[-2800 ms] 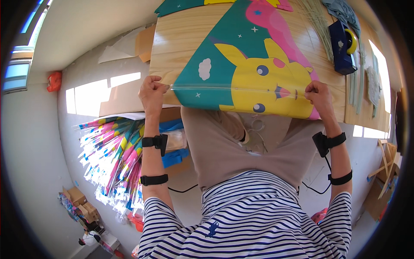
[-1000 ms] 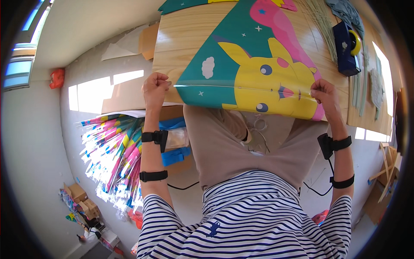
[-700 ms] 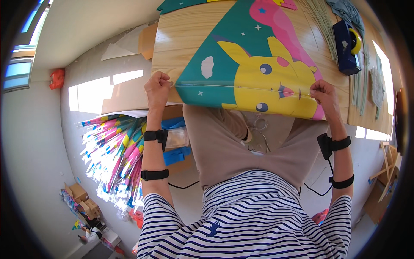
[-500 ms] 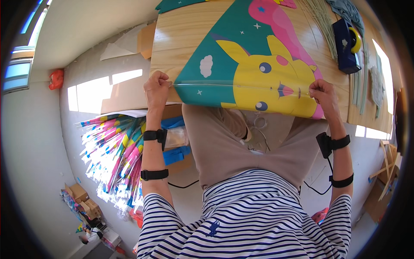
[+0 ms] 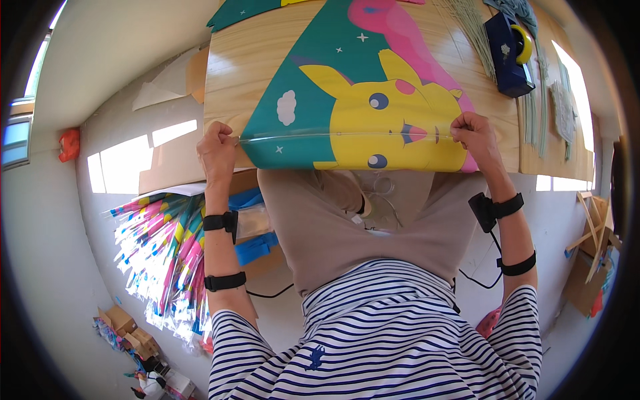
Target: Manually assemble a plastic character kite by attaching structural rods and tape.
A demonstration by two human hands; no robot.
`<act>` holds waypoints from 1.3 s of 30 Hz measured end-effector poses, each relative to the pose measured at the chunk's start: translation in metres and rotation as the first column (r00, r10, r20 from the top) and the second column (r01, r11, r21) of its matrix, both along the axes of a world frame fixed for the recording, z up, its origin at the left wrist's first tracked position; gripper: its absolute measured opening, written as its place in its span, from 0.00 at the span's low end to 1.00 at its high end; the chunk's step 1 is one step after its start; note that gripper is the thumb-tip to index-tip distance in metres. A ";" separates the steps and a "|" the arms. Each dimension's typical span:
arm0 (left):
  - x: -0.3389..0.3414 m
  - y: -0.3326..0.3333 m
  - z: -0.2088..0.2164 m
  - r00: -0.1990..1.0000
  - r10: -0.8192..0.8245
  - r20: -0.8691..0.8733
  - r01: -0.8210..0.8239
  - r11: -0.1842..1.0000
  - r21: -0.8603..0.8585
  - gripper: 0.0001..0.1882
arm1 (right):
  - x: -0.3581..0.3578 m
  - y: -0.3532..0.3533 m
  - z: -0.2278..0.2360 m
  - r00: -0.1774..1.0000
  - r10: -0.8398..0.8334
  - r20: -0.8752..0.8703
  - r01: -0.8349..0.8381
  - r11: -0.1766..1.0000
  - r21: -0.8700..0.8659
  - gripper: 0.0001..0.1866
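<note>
A printed triangular sheet (image 5: 300,107), green and pink with a big yellow cartoon animal face, lies over the near edge of the table. Across it, side to side, runs a thin clear strip (image 5: 293,138), which looks like tape. My left hand (image 5: 217,150) pinches the strip's left end just beyond the sheet's left edge. At the other end my right hand (image 5: 477,139) has thumb and fingers closed on the strip, over the right part of the yellow face. Whether the strip touches the sheet all along, I cannot tell.
A dark blue tape dispenser (image 5: 510,57) with a yellow roll stands at the table's far right, beside thin pale sticks (image 5: 470,33). Another printed sheet (image 5: 243,15) lies at the far left. Below the table's left side is a pile of wrapped colourful pieces (image 5: 167,247).
The whole view has shifted, so table and hands appear further left. Both hands still hold the strip stretched across the sheet, with little change against the print.
</note>
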State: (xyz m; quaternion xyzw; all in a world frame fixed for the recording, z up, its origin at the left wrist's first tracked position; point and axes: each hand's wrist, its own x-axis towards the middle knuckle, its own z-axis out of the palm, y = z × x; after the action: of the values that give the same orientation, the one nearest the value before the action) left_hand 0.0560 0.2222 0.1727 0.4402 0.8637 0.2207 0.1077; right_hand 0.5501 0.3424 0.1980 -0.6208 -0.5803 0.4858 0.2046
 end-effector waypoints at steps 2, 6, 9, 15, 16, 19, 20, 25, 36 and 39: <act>0.003 0.001 -0.002 1.000 0.000 0.001 0.000 1.000 0.012 0.10 | -0.001 -0.001 0.001 1.000 -0.002 0.018 0.002 1.000 0.018 0.01; 0.004 -0.003 -0.003 1.000 -0.008 -0.015 0.009 0.999 0.045 0.10 | 0.002 -0.001 -0.006 1.000 0.021 0.021 -0.022 0.998 0.066 0.02; 0.001 -0.005 -0.008 0.999 -0.025 -0.028 0.027 0.997 0.072 0.11 | 0.001 -0.002 -0.007 1.000 0.015 0.013 -0.016 0.998 0.061 0.02; 0.003 -0.005 -0.012 0.999 -0.036 -0.034 0.040 0.992 0.118 0.11 | 0.005 -0.003 -0.012 0.999 0.024 0.028 -0.027 0.995 0.097 0.02; 0.004 -0.003 -0.013 0.998 -0.044 -0.040 0.048 0.991 0.127 0.11 | 0.006 -0.003 -0.015 0.999 0.023 0.033 -0.026 0.994 0.105 0.03; 0.004 -0.005 -0.009 0.997 -0.050 -0.058 0.056 0.993 0.102 0.11 | 0.005 -0.002 -0.020 0.996 0.028 0.087 -0.040 0.988 0.147 0.04; 0.006 -0.005 -0.008 0.999 -0.026 -0.036 0.029 0.996 0.081 0.12 | 0.002 -0.001 -0.021 0.991 0.034 0.126 -0.056 0.984 0.171 0.04; 0.005 -0.006 -0.013 0.996 -0.050 -0.067 0.057 0.993 0.104 0.10 | -0.001 -0.002 -0.027 0.969 0.018 0.245 -0.080 0.966 0.246 0.06; -0.001 -0.005 -0.017 0.992 -0.078 -0.097 0.087 0.991 0.100 0.08 | -0.004 -0.005 -0.031 0.947 0.020 0.321 -0.111 0.957 0.267 0.05; -0.001 -0.004 -0.017 0.989 -0.083 -0.126 0.095 0.991 0.092 0.08 | -0.004 -0.006 -0.034 0.931 0.016 0.365 -0.136 0.943 0.305 0.05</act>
State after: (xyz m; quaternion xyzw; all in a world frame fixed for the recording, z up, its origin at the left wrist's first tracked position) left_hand 0.0549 0.2184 0.1556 0.4958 0.8363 0.2303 0.0427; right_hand 0.5463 0.3363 0.1638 -0.6330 -0.7038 0.2702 0.1760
